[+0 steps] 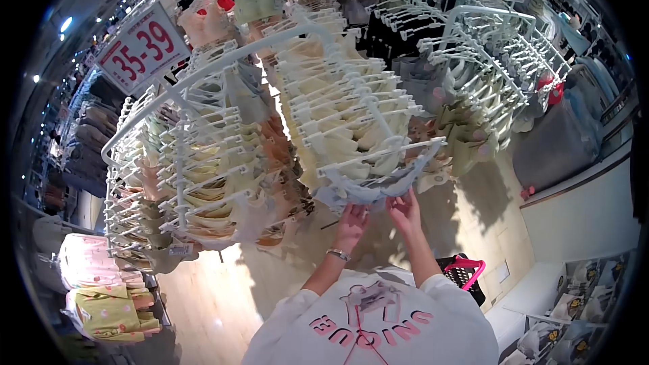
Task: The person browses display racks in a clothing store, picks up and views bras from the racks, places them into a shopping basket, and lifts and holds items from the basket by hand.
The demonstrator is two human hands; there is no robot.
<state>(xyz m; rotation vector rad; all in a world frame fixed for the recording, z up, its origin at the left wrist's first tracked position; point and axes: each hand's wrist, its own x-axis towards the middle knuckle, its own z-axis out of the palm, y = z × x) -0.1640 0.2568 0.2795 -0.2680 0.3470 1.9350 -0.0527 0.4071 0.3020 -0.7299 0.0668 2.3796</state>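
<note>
At the front end of the middle rail hangs a light blue bra [365, 192] on a white clip hanger [385, 161]. My left hand [353, 223] grips its lower edge from below, the fingertips partly hidden by the fabric. Close beside it, my right hand [404, 212] has its fingers closed on the same lower edge, further right. Behind the blue bra, cream bras [338, 111] hang in a dense row on similar hangers.
A white rack [179, 182] full of bras stands left, under a 35-39 price sign [143, 49]. Another loaded rack [490, 61] is at right. A black basket with a pink handle [466, 276] sits right of my body. Folded clothes [111, 311] lie lower left.
</note>
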